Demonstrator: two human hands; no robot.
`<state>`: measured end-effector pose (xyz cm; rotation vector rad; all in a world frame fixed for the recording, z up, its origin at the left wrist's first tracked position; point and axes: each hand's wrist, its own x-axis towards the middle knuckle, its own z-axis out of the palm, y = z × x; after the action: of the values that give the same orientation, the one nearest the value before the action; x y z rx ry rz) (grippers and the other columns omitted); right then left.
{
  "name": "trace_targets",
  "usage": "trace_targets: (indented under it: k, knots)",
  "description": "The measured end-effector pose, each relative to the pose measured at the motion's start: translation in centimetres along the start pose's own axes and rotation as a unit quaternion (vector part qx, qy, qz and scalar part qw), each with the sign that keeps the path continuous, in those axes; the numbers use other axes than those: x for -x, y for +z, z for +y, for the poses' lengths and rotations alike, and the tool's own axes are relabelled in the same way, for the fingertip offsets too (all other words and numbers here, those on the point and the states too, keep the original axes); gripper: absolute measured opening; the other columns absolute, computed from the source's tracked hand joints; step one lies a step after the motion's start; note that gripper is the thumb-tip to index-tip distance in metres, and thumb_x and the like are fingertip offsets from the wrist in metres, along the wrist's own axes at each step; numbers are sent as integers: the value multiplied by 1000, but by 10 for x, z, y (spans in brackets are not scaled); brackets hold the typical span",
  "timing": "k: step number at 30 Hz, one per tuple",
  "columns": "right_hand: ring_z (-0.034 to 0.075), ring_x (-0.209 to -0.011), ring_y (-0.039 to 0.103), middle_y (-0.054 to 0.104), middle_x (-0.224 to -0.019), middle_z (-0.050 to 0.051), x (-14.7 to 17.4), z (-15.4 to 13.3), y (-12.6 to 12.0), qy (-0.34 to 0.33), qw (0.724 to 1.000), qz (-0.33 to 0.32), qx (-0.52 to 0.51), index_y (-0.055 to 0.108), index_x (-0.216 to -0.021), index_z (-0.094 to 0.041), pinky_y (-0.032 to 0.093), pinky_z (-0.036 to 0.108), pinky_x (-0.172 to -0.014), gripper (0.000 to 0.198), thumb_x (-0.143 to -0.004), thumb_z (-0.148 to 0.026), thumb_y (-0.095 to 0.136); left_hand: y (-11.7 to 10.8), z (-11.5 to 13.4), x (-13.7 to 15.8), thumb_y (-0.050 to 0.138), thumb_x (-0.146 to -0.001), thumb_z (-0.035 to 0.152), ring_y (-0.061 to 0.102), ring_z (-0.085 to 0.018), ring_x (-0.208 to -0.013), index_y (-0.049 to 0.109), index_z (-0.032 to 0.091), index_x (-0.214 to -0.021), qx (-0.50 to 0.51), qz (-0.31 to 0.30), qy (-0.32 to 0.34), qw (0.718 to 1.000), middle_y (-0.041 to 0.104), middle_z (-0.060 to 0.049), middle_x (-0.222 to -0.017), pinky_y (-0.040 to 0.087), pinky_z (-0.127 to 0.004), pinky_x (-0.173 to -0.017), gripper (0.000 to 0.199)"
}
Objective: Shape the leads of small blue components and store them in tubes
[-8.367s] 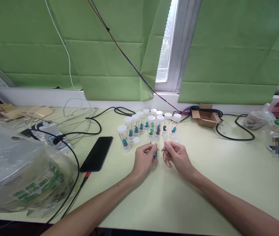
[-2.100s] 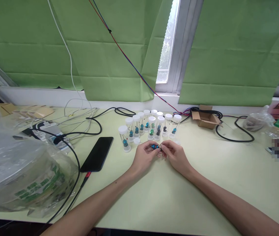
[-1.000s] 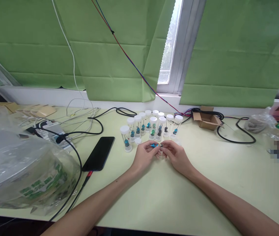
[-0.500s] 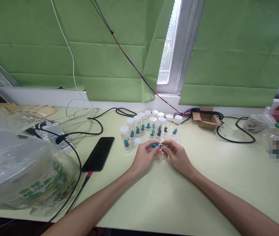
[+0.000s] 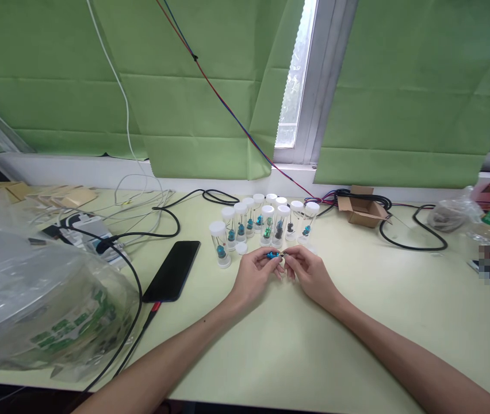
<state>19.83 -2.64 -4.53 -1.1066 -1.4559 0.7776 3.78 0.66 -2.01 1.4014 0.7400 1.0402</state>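
Note:
A small shiny blue piece (image 5: 272,255) with a dark, thin end lies level between my two hands. My left hand (image 5: 253,276) pinches its blue body between thumb and fingers. The fingertips of my right hand (image 5: 313,273) close on the thin end at the right; what exactly they grip is too small to make out. Just beyond my hands stand several clear tubes (image 5: 278,230) with white caps, each holding a blue, green or dark piece on a thin stem. One capped tube (image 5: 218,241) stands nearest on the left, beside a loose white cap (image 5: 241,248) on the table.
A black phone (image 5: 172,270) with a red-tipped cable lies left of my hands. Further left a clear plastic bag (image 5: 55,287) bulges over the table (image 5: 266,362). Black cables and an open cardboard box (image 5: 362,211) are at the back; a blurred dark object sits far right.
The view has shifted very slightly. Both hands keep their places, and the blue piece appears slightly turned between the fingers.

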Motion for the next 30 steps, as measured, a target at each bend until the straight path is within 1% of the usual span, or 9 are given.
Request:
trace_targets:
  k: [4, 11, 15, 21, 24, 26, 30]
  knots:
    - [14, -57, 56, 59, -67, 0, 0, -2, 0, -2, 1000, -1, 0, 59, -97, -19, 49, 30, -57, 26, -94, -44, 54, 0, -2, 0, 70, -80, 34, 64, -17, -63, 68, 15, -93, 1, -1, 6, 1000, 68, -3, -70, 53, -30, -69, 23]
    - [15, -62, 58, 61, -72, 1, 0, -5, 1, -12, 1000, -3, -6, 59, -97, -19, 49, 30, -59, 19, -93, -38, 56, 1, -2, 0, 70, -80, 36, 63, -16, -61, 67, 14, -93, 31, 1, -12, 999, 68, -2, -69, 53, -30, -66, 25]
    - [15, -63, 57, 61, -74, 1, 0, -5, 1, -12, 1000, -6, -8, 59, -98, -19, 49, 30, -60, 18, -94, -36, 55, 1, -1, 0, 70, -80, 34, 63, -15, -61, 67, 14, -96, 15, 2, -5, 1000, 68, -2, -71, 53, -30, -69, 26]
    - [14, -62, 57, 60, -73, 1, 0, -4, 2, -8, 1000, -7, -9, 59, -97, -18, 49, 29, -60, 20, -95, -37, 54, 0, -2, -1, 68, -82, 31, 63, -15, -63, 66, 14, -95, -3, -11, 16, 1000, 67, -3, -77, 54, -30, -69, 21]
    - [14, -60, 56, 59, -71, 0, 0, -2, 1, -8, 1000, -14, -8, 59, -96, -18, 48, 28, -59, 22, -96, -39, 52, 0, -2, -1, 66, -84, 29, 63, -15, -64, 66, 14, -96, -19, -18, 28, 999, 67, -3, -75, 53, -30, -71, 20]
    - [14, -58, 55, 58, -69, 0, 0, -1, 1, -6, 1000, -17, -3, 59, -96, -18, 47, 28, -57, 23, -96, -40, 51, 0, -2, 0, 65, -85, 29, 64, -15, -64, 66, 13, -96, -30, -23, 29, 999, 67, -3, -72, 53, -30, -72, 20]
    - [13, -56, 54, 56, -67, -1, 0, 0, 1, -1, 1000, -18, 7, 59, -92, -19, 46, 27, -55, 26, -97, -42, 49, 0, -1, 1, 65, -84, 30, 64, -16, -64, 67, 14, -96, -42, -22, 26, 999, 67, -3, -73, 52, -29, -71, 20]
